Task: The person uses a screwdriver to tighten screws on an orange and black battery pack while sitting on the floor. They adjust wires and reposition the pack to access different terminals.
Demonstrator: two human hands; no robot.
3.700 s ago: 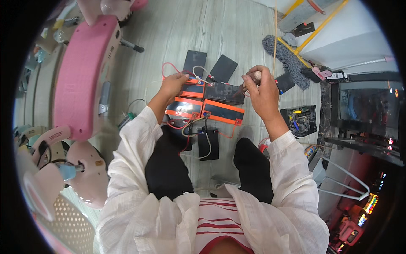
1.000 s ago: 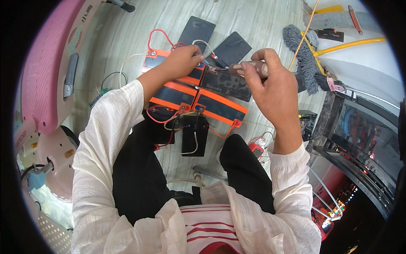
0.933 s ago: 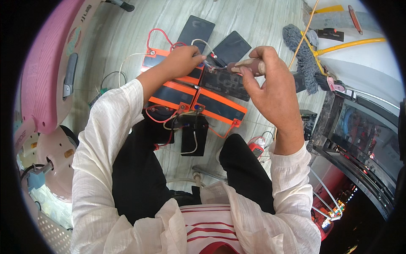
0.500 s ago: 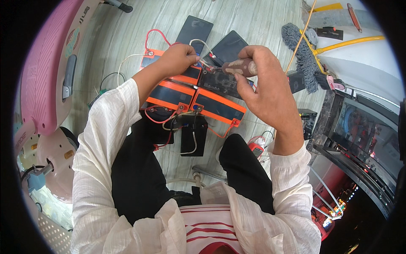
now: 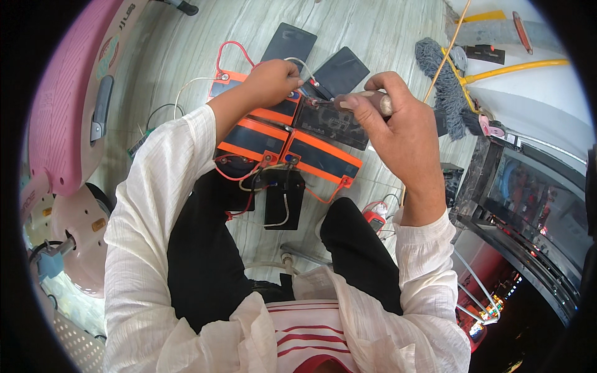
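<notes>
My left hand (image 5: pixel 273 82) is closed, its thumb and fingertips pinching a thin wire (image 5: pixel 304 92) that leads to one end of a dusty black battery (image 5: pixel 333 126). In my right hand (image 5: pixel 398 124) is a screwdriver (image 5: pixel 365 101) with a thick, worn brown handle. Its thin shaft points left, to the wire end at the battery's terminal; whether the tip touches is too small to tell. Orange-and-black batteries (image 5: pixel 320 156) sit against the black one, with red and pale wires at their terminals. My left forearm partly covers another orange battery (image 5: pixel 233 82).
Two dark batteries (image 5: pixel 289 42) (image 5: pixel 341 69) lie beyond my hands. More black batteries (image 5: pixel 284 202) stand close to my knees. A red meter (image 5: pixel 374 219) rests by my right leg. A grey mop (image 5: pixel 438 81) is at right, a pink scooter-like body (image 5: pixel 68 93) at left.
My left hand has shifted slightly right. My right hand has also moved a little right, and the screwdriver's handle end has tilted more toward me.
</notes>
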